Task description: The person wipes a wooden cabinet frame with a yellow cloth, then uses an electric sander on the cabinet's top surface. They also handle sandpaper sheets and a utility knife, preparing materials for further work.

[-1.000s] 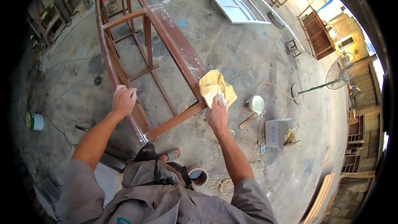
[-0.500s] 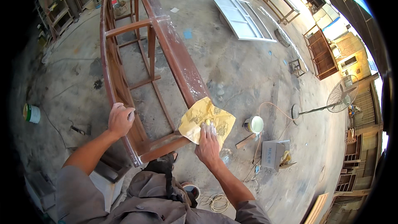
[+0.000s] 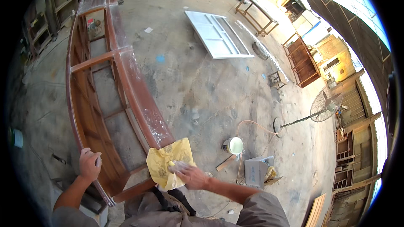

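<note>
A curled left hand (image 3: 90, 164) rests on the outer rail of a long, reddish-brown wooden frame (image 3: 141, 105), its smooth boards streaked with white dust; whether the fingers grip the rail I cannot tell. At the frame's near right corner lies a creased, matt yellow sheet (image 3: 163, 163). The right hand (image 3: 190, 175), whitened, lies across it, fingers extended and close together; whether they pinch it is unclear. Farther right stand a round white bucket (image 3: 235, 145) and an open grey-white cardboard box (image 3: 255, 172) with blue printing.
</note>
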Action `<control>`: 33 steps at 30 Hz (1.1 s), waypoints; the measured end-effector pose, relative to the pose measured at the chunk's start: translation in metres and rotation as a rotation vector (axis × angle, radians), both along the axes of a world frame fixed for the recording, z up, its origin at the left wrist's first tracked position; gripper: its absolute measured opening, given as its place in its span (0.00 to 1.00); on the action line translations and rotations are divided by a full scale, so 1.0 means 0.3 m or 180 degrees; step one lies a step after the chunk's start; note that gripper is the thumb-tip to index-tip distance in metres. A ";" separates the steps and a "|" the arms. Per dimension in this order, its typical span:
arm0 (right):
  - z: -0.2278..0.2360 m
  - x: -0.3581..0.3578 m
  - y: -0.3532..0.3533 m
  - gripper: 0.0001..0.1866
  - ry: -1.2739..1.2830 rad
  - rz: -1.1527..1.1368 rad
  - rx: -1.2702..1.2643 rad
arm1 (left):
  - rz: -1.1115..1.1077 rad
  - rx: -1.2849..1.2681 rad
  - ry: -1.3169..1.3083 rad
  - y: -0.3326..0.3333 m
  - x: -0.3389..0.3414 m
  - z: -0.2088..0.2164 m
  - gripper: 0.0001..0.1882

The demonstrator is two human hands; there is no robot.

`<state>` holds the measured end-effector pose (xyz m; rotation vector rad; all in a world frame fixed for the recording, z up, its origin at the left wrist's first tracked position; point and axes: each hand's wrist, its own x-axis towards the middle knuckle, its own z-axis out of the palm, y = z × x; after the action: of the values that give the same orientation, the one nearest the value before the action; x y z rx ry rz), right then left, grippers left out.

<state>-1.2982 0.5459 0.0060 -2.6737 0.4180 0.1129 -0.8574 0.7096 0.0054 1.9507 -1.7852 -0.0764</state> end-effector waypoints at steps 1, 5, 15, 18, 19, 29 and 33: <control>-0.022 -0.030 -0.037 0.39 0.0198 0.0263 0.0049 | 0.0071 0.0121 -0.0049 0.014 0.012 -0.001 0.08; 0.024 -0.171 -0.249 0.25 -0.0262 -0.0940 0.0228 | 0.0164 0.0341 -0.0221 0.016 0.019 0.012 0.12; 0.055 0.013 -0.462 0.45 -0.0183 0.1907 0.0401 | 0.1689 -0.0212 0.0406 -0.048 -0.469 0.010 0.13; -0.007 0.116 -0.434 0.46 -0.0508 0.2346 0.0619 | 0.2135 0.0318 0.0388 -0.091 -0.720 -0.122 0.12; -0.002 0.122 -0.416 0.46 -0.0544 0.2401 0.0745 | 0.2325 0.0328 0.0345 -0.101 -0.742 -0.125 0.12; -0.082 0.549 -0.926 0.25 -0.1106 0.1969 -0.1246 | 0.2905 -0.0208 -0.0070 -0.153 -0.750 -0.067 0.04; -0.097 0.410 -0.707 0.26 0.0056 0.2705 -0.0476 | 0.3144 -0.0006 0.0101 -0.128 -0.785 -0.092 0.04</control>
<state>-1.1753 0.3337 -0.0231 -2.8053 -0.7519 0.3615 -1.0930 0.6711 -0.0221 2.5692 -0.6385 0.2231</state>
